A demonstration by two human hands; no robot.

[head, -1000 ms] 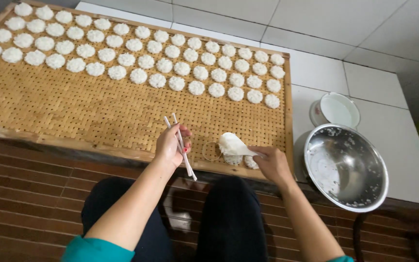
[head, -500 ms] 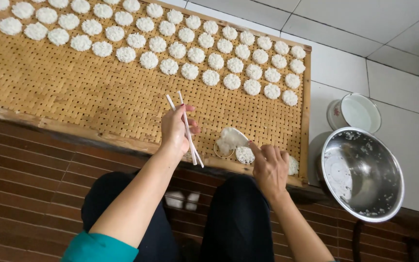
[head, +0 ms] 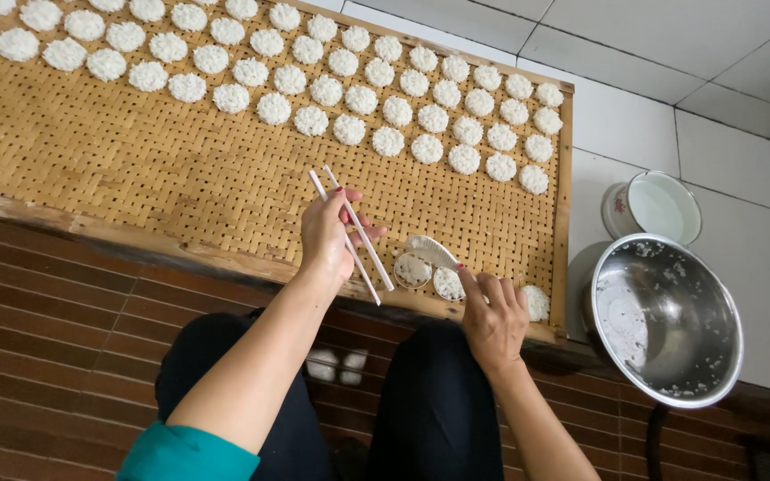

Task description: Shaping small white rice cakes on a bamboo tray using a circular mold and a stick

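Left hand (head: 330, 233) hovering over the woven bamboo tray (head: 135, 169), fingers curling around white chopsticks (head: 351, 235), right hand (head: 492, 313) resting at the near edge, fingertips pinching a white scoop (head: 431, 252), rice cakes (head: 430, 277) lying just beside it

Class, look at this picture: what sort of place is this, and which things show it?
Probably a small home food-making spot: a woven bamboo drying tray bearing rows of round white rice cakes, beside a steel mixing bowl on white floor tiles.

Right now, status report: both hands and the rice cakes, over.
Left hand grips white chopsticks. Right hand tilts a white scoop over ring mold on woven tray. Nothing blocking.
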